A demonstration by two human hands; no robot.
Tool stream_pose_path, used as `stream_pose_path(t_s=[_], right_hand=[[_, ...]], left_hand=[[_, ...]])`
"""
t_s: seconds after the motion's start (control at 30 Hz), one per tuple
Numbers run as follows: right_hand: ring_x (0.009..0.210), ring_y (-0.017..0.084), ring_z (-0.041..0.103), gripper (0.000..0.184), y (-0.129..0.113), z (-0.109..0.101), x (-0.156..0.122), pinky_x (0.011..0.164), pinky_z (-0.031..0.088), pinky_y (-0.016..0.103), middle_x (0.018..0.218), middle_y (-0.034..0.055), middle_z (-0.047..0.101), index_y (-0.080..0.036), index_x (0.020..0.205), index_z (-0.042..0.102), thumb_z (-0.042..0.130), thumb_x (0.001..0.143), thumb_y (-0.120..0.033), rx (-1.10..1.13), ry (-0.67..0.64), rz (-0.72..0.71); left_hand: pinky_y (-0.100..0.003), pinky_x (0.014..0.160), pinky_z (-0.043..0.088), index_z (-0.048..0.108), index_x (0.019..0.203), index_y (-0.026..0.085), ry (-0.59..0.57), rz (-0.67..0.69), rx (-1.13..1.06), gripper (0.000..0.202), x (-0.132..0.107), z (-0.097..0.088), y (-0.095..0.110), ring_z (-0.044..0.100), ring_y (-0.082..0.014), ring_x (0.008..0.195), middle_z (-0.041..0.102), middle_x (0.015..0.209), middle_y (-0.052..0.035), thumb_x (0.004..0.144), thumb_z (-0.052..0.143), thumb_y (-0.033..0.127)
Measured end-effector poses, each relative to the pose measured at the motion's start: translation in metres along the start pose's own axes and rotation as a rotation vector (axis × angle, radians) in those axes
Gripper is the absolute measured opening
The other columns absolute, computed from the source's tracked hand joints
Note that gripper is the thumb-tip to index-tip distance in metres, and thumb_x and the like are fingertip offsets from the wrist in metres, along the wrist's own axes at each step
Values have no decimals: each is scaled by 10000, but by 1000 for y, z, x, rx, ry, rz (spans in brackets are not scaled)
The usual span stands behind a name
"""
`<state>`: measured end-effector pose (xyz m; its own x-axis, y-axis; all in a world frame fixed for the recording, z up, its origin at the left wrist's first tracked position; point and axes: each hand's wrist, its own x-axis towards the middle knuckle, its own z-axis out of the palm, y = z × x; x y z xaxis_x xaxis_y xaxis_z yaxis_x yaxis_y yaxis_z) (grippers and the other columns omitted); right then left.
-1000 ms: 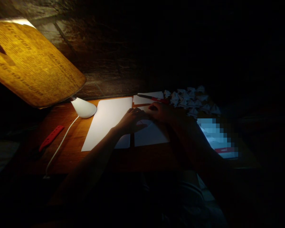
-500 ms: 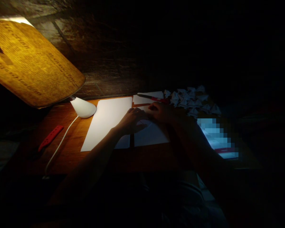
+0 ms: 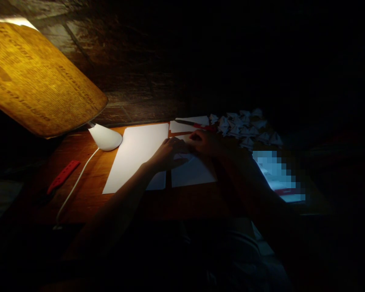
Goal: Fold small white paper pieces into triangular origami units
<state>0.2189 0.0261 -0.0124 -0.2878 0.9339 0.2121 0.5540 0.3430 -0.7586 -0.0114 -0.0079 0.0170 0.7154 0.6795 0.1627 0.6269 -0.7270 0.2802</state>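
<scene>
My left hand (image 3: 167, 153) is over the right-hand stack of white paper (image 3: 193, 174), its fingers bent round a piece of paper (image 3: 185, 156) and its thumb along the lower side. Close on the other side, my right hand (image 3: 205, 142) has curled fingers pinched at the same paper's upper right part. Shadow and the fingers hide most of this paper and its folds. Left of the hands lies a larger stack of white sheets (image 3: 134, 152), partly beneath my left forearm.
A lit lamp (image 3: 106, 138) with a printed shade stands at left, its white cord (image 3: 79, 184) running forward. A red slotted object (image 3: 63, 175) lies nearby. Behind my hands, a dark-bladed, red-handled tool (image 3: 187, 122) rests on paper. Several folded paper pieces (image 3: 243, 125) and a glowing, pixelated screen (image 3: 280, 178) are at right.
Both hands stay at the same spot over the paper, with barely any finger movement. The whole view has shifted slightly; nothing else has visibly moved.
</scene>
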Motion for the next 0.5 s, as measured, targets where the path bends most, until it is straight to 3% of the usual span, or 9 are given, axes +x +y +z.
stream_pose_path(t_s=[0.5], right_hand=[[975, 237, 694, 187, 8, 5, 3, 906, 543, 378, 1072, 88, 769, -218, 983, 680, 789, 852, -297, 20, 6, -27]], left_hand=[[-526, 1082, 491, 755, 1178, 250, 30, 30, 7, 261, -1, 2, -2, 615, -315, 1240, 742, 1246, -85, 959, 718, 386]])
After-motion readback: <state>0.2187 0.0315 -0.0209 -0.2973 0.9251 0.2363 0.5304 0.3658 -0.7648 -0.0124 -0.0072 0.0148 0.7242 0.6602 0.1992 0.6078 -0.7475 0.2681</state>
